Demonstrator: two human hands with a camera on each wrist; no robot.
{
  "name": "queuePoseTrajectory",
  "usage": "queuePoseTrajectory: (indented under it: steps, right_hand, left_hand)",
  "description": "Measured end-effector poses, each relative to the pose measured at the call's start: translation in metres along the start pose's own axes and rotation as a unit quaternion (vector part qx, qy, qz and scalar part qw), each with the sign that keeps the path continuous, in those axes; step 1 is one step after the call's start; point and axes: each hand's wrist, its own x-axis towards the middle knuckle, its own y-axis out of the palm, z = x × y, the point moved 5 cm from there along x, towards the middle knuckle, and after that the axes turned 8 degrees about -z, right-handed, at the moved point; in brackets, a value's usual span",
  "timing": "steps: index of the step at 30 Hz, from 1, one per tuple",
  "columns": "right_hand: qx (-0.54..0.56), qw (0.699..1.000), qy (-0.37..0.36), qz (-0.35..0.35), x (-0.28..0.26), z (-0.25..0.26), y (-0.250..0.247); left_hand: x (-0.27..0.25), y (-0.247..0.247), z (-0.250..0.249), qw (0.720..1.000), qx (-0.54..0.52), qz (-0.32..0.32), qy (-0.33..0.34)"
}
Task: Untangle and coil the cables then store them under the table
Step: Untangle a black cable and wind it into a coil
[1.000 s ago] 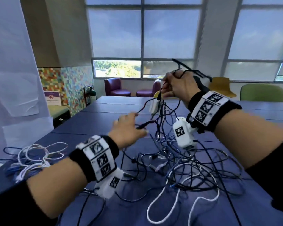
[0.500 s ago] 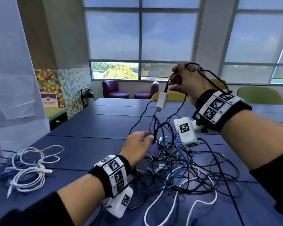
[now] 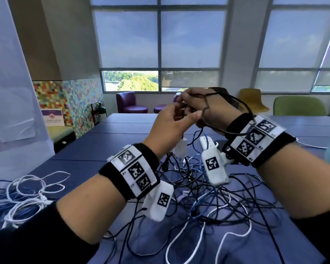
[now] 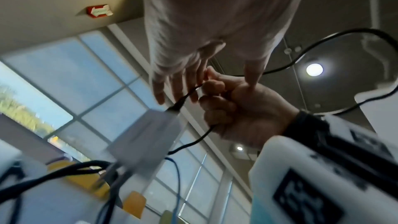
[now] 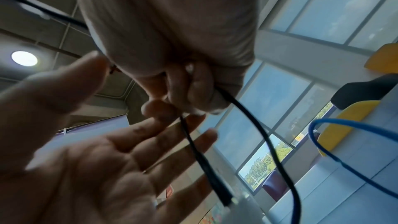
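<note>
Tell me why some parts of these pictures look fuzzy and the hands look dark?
Head view: bright windows behind leave the right hand in shadow; frame edges bend. Left wrist view: the white adapter is smeared by motion blur, and a ceiling lamp glares. Right wrist view: the left hand is near the lens and soft.

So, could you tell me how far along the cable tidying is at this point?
Early on. A small bundle of white and blue cables lies apart at the table's left edge, seemingly sorted. In hand: the right hand grips a black cable looped around it, with the open left hand reaching in. Left: the big tangle on the table, and storing everything underneath.
</note>
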Motion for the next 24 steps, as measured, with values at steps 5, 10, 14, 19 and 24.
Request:
queuePoseTrajectory:
  steps: [5, 10, 14, 19, 24]
  right_hand:
    - [-0.056, 0.997, 0.052, 0.027, -0.002, -0.003, 0.000]
    - [-0.024, 0.991, 0.129, 0.017, 0.006, -0.022, -0.017]
    - [-0.015, 0.986, 0.125, -0.113, 0.008, -0.047, -0.044]
    - [-0.101, 0.955, 0.188, -0.206, -0.006, -0.084, -0.082]
    - [-0.367, 0.894, 0.195, -0.166, -0.012, -0.095, -0.096]
  left_hand:
    - [0.003, -0.014, 0.001, 0.997, -0.042, -0.012, -0.064]
    - [-0.008, -0.037, -0.004, 0.944, -0.212, 0.102, -0.230]
    - [0.004, -0.083, -0.021, 0.914, -0.357, 0.043, -0.190]
    - [0.020, -0.155, -0.034, 0.870, -0.469, -0.088, -0.122]
    - [0.025, -0.197, -0.037, 0.844, -0.495, -0.194, -0.074]
